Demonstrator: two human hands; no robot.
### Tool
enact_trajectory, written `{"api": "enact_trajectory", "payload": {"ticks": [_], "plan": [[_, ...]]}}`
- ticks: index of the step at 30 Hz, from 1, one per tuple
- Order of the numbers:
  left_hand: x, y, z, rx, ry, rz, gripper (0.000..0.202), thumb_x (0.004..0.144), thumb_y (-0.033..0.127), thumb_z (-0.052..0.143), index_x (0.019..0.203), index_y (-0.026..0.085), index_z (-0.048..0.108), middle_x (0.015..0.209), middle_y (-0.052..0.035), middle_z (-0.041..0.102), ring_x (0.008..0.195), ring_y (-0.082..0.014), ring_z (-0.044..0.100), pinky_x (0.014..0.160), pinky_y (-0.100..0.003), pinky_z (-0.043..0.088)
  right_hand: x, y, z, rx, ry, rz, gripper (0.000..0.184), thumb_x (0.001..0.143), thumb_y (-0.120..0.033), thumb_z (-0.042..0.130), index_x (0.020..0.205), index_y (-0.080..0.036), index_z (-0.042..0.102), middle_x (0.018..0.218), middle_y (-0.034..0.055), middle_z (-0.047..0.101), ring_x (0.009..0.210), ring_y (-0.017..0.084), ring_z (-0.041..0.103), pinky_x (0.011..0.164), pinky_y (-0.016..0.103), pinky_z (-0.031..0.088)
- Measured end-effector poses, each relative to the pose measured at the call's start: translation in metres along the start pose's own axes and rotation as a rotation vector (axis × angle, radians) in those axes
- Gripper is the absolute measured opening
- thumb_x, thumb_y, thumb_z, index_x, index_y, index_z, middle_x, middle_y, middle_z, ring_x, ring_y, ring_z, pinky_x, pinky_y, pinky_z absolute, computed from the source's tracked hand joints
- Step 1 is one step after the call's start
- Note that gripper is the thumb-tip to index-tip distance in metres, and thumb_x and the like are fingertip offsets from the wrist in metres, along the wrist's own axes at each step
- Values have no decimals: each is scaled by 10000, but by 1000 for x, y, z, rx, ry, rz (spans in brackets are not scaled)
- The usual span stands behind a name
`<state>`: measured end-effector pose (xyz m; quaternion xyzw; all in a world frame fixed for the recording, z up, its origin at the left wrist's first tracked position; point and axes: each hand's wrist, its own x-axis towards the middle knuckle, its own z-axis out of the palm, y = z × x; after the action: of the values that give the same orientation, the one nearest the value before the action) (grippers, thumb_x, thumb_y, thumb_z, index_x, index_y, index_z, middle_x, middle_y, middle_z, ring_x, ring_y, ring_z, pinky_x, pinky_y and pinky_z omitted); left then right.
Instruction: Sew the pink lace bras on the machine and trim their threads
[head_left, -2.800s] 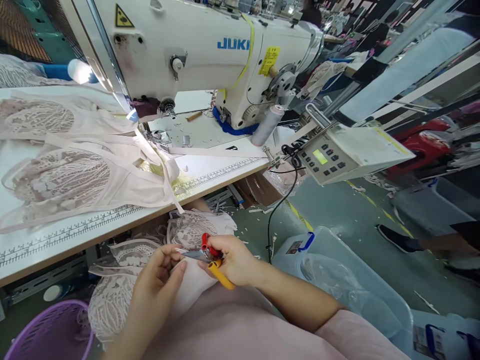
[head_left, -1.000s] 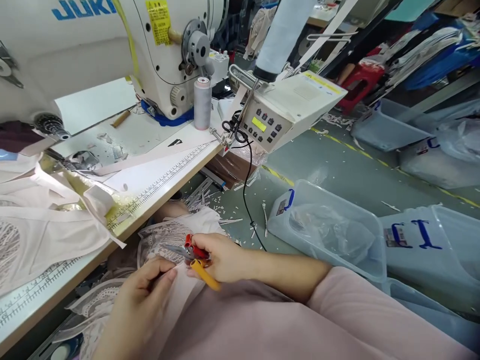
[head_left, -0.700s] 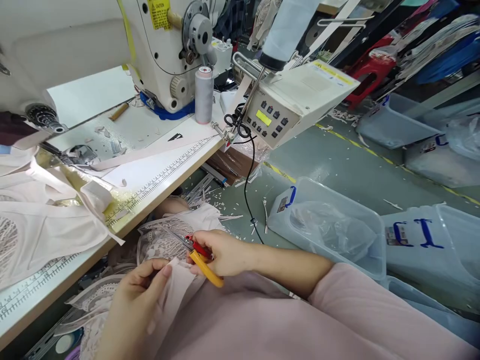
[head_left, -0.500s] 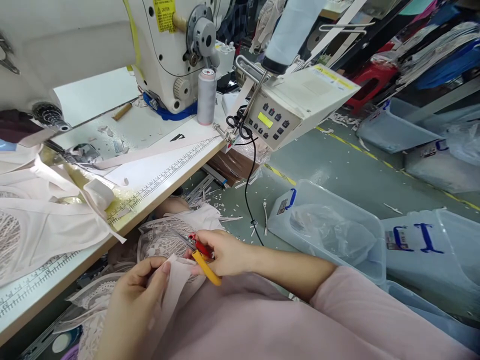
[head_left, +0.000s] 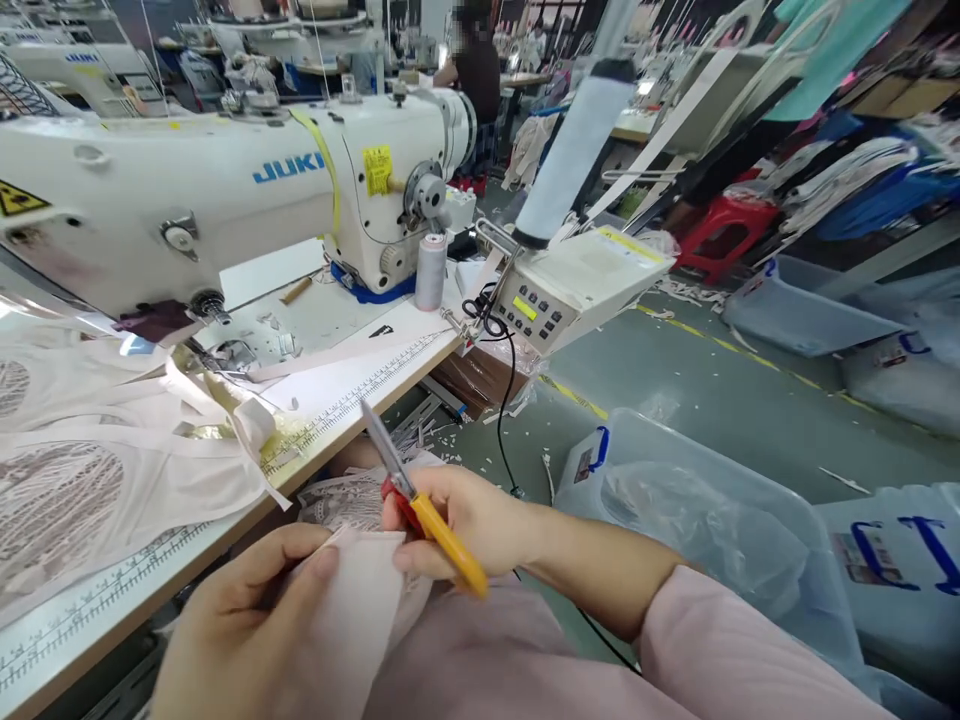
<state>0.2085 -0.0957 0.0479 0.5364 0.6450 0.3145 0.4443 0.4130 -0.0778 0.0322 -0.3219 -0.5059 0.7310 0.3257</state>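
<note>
My left hand (head_left: 244, 610) is closed, pinching the top edge of a pale pink fabric piece (head_left: 356, 600) between thumb and fingers. Held in my right hand (head_left: 487, 520) is a pair of scissors (head_left: 448, 545) with one yellow and one red handle. Its blades point up and away, toward the table edge, apart from the fabric. My right thumb is at the upper corner of the fabric, seemingly touching it. Behind both hands, pale lace fabric (head_left: 341, 500) hangs below the table edge.
A white sewing machine (head_left: 247, 185) stands on a table with a printed ruler edge (head_left: 360, 400). Pale bra pieces (head_left: 142, 500) lie on its left. Beyond are a thread cone (head_left: 430, 272) and a control box (head_left: 547, 310). Plastic bins (head_left: 720, 440) stand on the floor at right.
The scissors have swung so the blades point more upward, and they show larger. The fabric is raised and flatter between my hands. The view has tilted up, showing more of the sewing machine and room.
</note>
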Motion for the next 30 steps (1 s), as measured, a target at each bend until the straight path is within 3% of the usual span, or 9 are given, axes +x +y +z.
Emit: {"api": "enact_trajectory", "payload": {"ticks": [2, 5, 9, 12, 15, 17, 22, 30], "plan": [[8, -12, 13, -167, -81, -105, 357, 647, 530, 706, 790, 204, 676, 645, -9, 657, 616, -170, 586, 506, -209, 458, 1, 4, -7, -122, 28, 38, 310, 666, -301, 736, 794, -182, 480, 606, -81, 468, 524, 56, 417, 496, 179, 356], [12, -29, 38, -365, -127, -161, 319, 650, 477, 718, 758, 180, 670, 666, -22, 669, 580, -141, 563, 516, -206, 458, 1, 18, -22, -408, 9, 102, 255, 709, -270, 692, 748, -182, 456, 593, -82, 448, 533, 61, 402, 492, 176, 333], [4, -27, 56, -427, -104, -209, 247, 658, 419, 694, 692, 180, 641, 561, 10, 607, 471, -103, 497, 440, -186, 399, 2, 25, -47, -766, -203, 153, 433, 666, -468, 752, 724, -187, 428, 627, -67, 442, 577, 83, 414, 522, 195, 350], [-1, -18, 56, -426, -87, -202, 259, 638, 429, 689, 642, 181, 613, 496, 32, 537, 413, -82, 424, 393, -180, 345, 3, 23, -64, -887, -410, 129, 496, 696, -606, 688, 797, -172, 470, 718, -23, 499, 642, 111, 460, 587, 223, 391], [0, -14, 53, -377, -87, -210, 280, 646, 459, 671, 648, 188, 602, 431, 68, 431, 348, -60, 309, 339, -178, 252, 2, 20, -72, -939, -517, 129, 537, 737, -676, 605, 858, -161, 509, 791, 15, 530, 701, 135, 491, 639, 241, 411], [2, -16, 52, -339, -61, -198, 275, 651, 460, 663, 658, 192, 602, 438, 69, 427, 351, -60, 303, 342, -178, 246, 0, 18, -72, -1002, -530, 153, 552, 738, -699, 584, 851, -163, 511, 809, 28, 540, 705, 141, 489, 632, 240, 405], [7, -27, 53, -295, -11, -129, 263, 665, 466, 633, 664, 205, 604, 528, 33, 542, 465, -103, 440, 427, -191, 336, -4, 11, -64, -1215, -486, 236, 556, 720, -729, 571, 744, -187, 449, 744, 10, 507, 603, 123, 403, 529, 231, 312], [14, -35, 45, -141, -131, -95, 265, 676, 466, 612, 656, 202, 614, 585, 11, 579, 553, -144, 488, 504, -222, 376, -7, 3, -57, -1261, -456, 273, 537, 736, -705, 571, 698, -196, 406, 690, -12, 467, 560, 111, 341, 503, 226, 264]]}}
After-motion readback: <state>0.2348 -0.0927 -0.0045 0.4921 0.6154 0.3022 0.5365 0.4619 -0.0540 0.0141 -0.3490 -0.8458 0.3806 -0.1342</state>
